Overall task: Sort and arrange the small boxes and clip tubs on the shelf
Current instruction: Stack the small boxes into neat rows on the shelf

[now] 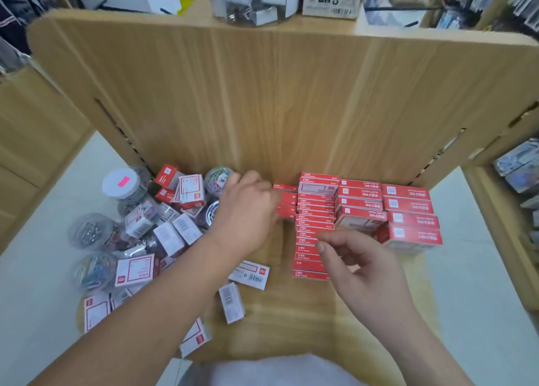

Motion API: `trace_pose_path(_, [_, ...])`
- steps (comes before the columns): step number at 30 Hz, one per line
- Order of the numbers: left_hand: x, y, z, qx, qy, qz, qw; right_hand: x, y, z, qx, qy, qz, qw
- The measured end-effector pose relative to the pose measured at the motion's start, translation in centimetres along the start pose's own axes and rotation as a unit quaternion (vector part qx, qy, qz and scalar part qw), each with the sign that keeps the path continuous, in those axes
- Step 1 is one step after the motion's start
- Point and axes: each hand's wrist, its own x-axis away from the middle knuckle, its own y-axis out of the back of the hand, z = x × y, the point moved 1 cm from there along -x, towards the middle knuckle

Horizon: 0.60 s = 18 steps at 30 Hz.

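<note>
On the wooden shelf [291, 312] in front of you, red small boxes stand sorted on the right. A long row of thin ones [313, 231] runs towards you, a short stack [287, 202] sits just left of it, and two rows of larger ones [361, 202] [411, 219] sit to its right. On the left, white-and-red boxes [134, 270] lie jumbled at all angles among clear round clip tubs. One tub has a white lid with a pink sticker [121, 183], and another holds coloured clips [218, 178]. Two loose boxes [249, 275] [232, 302] lie apart from the heap, near the shelf's middle.
</note>
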Motion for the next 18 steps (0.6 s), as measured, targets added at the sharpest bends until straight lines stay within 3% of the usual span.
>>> trace_pose_path(4, [4.2, 4.4, 1.3, 0.124, 0.035, -0.055, 0.99, 2.2, -4.7, -0.2, 0.136, -0.001, 0.143, 0.98])
trace_pose_path(7, [9.2, 5.7, 1.5, 0.143, 0.094, -0.019, 0.985, 2.8, -8.3, -0.7, 0.318, 0.054, 0.194, 0.926])
trace_pose_path(10, [12.9, 5.2, 1.2, 0.17, 0.11, 0.032, 0.979, 3.0, -10.4, -1.5, 0.42, 0.003, 0.237, 0.876])
trace_pose_path(14, [14.8, 4.6, -0.8, 0.144, 0.12, 0.164, 0.969, 4.0, -9.9, -1.7, 0.462, -0.044, 0.213, 0.86])
trace_pose_path(18, [14.7, 4.5, -2.4, 0.078, 0.118, 0.219, 0.965, 6.2, -8.0, -1.8, 0.413, -0.098, 0.16, 0.891])
